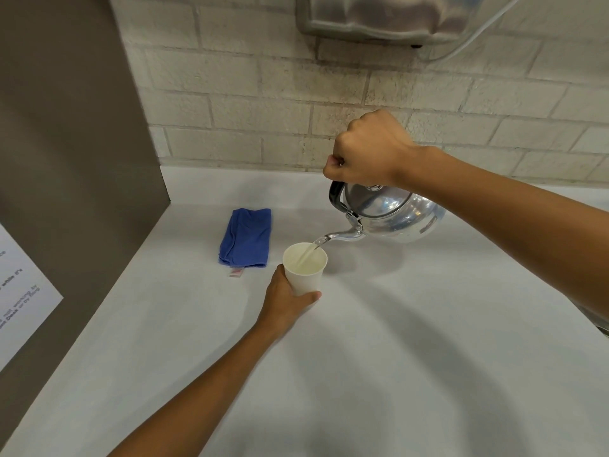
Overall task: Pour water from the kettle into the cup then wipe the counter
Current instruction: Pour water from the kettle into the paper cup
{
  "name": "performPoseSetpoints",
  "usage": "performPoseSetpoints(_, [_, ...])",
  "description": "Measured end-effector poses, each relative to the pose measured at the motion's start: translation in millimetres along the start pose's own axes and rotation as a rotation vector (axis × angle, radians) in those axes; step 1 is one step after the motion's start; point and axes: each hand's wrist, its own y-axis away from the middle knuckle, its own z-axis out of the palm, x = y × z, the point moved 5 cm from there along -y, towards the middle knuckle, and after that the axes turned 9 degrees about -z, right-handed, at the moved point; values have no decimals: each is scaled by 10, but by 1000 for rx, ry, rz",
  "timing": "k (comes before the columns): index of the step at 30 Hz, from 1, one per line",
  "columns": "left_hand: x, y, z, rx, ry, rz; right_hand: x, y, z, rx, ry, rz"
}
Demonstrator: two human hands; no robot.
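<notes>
A shiny metal kettle point(392, 214) hangs tilted above the white counter point(395, 341), its spout pointing left and down. My right hand point(365, 151) is closed on its black handle from above. A thin stream of water runs from the spout into a white paper cup point(304, 268) standing on the counter. My left hand point(286, 300) wraps the cup's lower part from the near side. A folded blue cloth point(246, 237) lies flat on the counter, left of the cup and apart from it.
A brown panel point(72, 159) with a white printed sheet point(19, 298) closes off the left side. A pale brick wall point(263, 94) runs behind the counter. A metal dispenser point(379, 18) with a cable hangs on the wall above.
</notes>
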Motion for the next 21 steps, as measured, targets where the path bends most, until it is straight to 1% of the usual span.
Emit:
performPoseSetpoints(13, [13, 11, 1, -6, 0, 13, 50, 28, 19, 0, -17, 11])
performPoseSetpoints(21, [16, 1, 2, 7, -25, 23, 183, 135, 75, 54, -90, 100])
